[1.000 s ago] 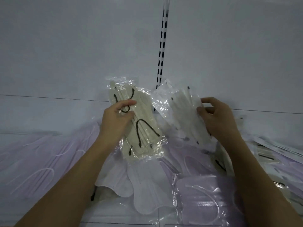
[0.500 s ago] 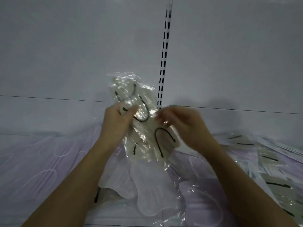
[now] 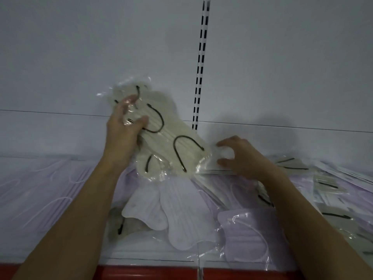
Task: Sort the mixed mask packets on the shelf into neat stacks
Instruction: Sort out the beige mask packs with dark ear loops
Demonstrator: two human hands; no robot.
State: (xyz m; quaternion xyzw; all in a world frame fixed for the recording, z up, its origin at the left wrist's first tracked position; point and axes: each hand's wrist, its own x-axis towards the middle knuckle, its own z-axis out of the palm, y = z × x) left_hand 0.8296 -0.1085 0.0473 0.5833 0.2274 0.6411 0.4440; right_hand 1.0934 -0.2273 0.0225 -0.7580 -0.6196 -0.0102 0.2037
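Cream mask packets (image 3: 161, 136) with black ear loops are resting in my left hand (image 3: 123, 126), thumb and fingers pinching their upper end above the shelf's pile. They are looking light, floppy and slick in clear film, so I am judging a grip across the middle safest. My right hand (image 3: 240, 156) is hovering with curled fingers at the lower corner, holding nothing.

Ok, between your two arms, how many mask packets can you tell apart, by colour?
Cream with black loops: 2, the held cream packet in the left hand and the half-hidden cream packet under that forearm
White packets: 2
Lavender packet: 1
Total: 5
The side piles are too blurred to count.
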